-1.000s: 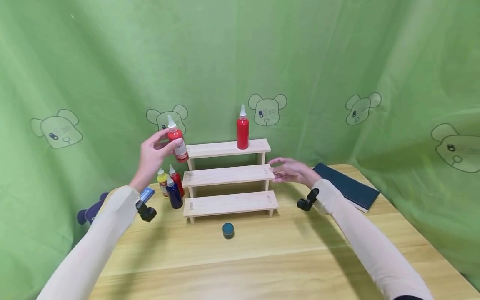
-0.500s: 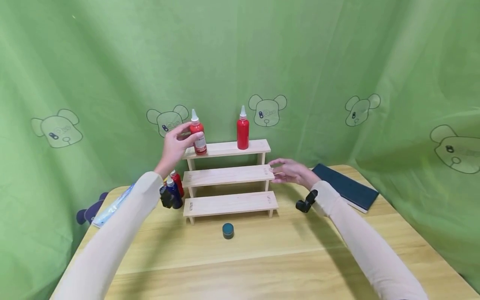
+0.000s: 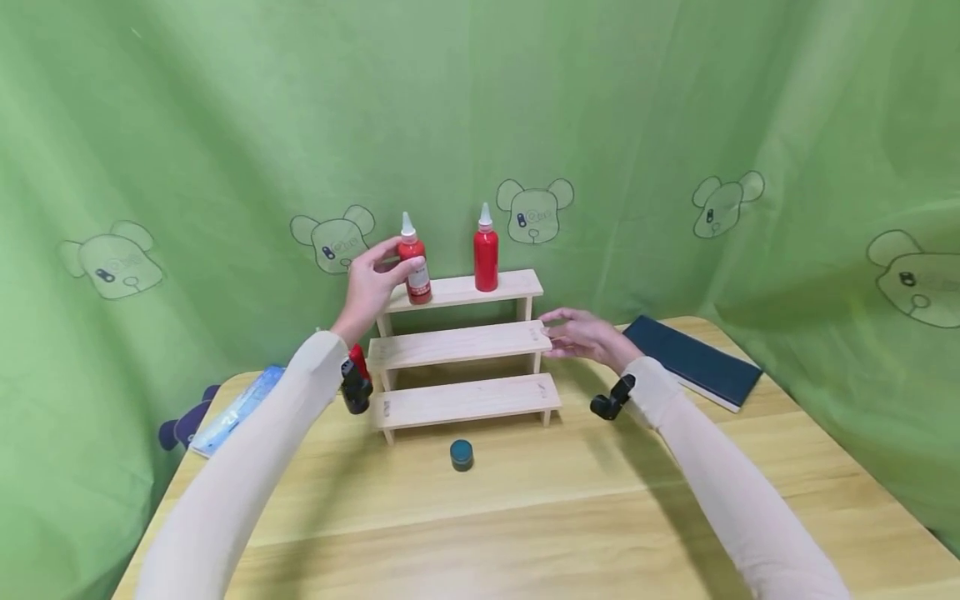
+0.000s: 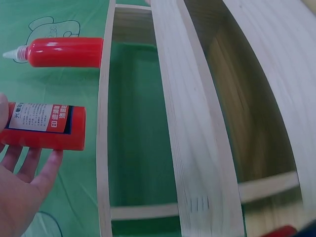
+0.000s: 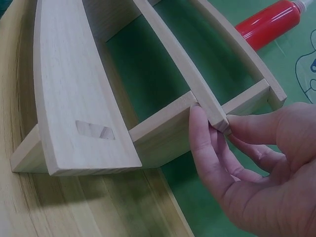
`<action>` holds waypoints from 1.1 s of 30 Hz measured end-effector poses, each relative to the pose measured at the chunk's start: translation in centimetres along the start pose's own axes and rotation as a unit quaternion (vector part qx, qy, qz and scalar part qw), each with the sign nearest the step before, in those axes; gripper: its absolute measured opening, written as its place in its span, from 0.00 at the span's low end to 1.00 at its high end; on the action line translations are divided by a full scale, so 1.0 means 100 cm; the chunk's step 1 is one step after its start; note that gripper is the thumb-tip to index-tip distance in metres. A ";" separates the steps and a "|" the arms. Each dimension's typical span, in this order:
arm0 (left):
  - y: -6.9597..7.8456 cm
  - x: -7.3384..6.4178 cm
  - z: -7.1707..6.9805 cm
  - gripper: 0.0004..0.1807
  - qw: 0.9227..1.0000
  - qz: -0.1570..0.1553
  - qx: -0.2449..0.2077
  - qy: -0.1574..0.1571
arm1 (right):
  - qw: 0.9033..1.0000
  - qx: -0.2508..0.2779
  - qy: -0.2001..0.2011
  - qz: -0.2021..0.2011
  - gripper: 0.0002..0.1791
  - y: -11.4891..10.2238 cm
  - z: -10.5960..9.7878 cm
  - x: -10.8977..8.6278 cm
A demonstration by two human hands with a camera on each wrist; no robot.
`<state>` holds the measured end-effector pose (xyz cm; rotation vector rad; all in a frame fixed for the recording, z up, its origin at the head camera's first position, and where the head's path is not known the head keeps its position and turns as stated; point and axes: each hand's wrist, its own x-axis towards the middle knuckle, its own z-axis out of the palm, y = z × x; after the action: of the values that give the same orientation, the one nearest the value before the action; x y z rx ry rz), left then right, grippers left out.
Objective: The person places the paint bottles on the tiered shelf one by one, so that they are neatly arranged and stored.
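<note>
Upright in my left hand [image 3: 372, 287] is a red paint bottle [image 3: 417, 282] with a white nozzle and label, gripped between thumb and fingers. In the left wrist view the bottle's base [image 4: 79, 128] stands a small gap from the edge of the top board. Another red paint bottle [image 3: 486, 260] stands on the top board, right of centre. The three-step wooden rack [image 3: 461, 346] sits on the table. My right hand [image 3: 585, 337] pinches the right end of its middle board [image 5: 197, 84], thumb on one side and fingers on the other.
A small dark teal jar [image 3: 461, 455] stands before the rack. Left of the rack, a red bottle [image 3: 358, 360] shows behind my left wrist. A blue-and-white booklet [image 3: 238, 411] lies at the left, a dark book [image 3: 693, 362] at the right. A green curtain [image 3: 622, 108] hangs behind.
My left hand has carried the red paint bottle rightward, from left of the rack to over the left part of the top board. The right hand has kept its place on the middle board.
</note>
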<state>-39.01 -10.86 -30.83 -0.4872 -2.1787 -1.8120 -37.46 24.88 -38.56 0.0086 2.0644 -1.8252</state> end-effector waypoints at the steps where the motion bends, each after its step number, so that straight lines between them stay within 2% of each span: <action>1: 0.000 0.002 0.001 0.29 1.000 0.002 0.000 0.002 | 1.000 0.003 0.000 -0.001 0.31 -0.001 0.001 0.000; 6: 0.004 0.009 0.008 0.30 1.000 -0.004 -0.003 0.001 | 1.000 0.012 -0.007 0.003 0.31 -0.003 0.002 0.002; 13: 0.009 0.017 0.018 0.30 0.999 -0.016 -0.014 -0.028 | 1.000 0.013 -0.014 0.006 0.30 -0.003 0.001 0.003; 20: 0.008 0.019 0.028 0.29 0.998 -0.035 -0.023 -0.046 | 1.000 0.002 -0.013 0.011 0.31 -0.002 0.001 0.002; 33: -0.002 0.022 0.043 0.29 0.999 -0.018 -0.003 -0.028 | 1.000 -0.025 -0.008 0.004 0.31 -0.004 -0.002 -0.001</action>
<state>-41.05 -6.44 -30.89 -0.5089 -2.2333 -1.8460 -37.57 25.06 -38.13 -0.0112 2.0942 -1.7626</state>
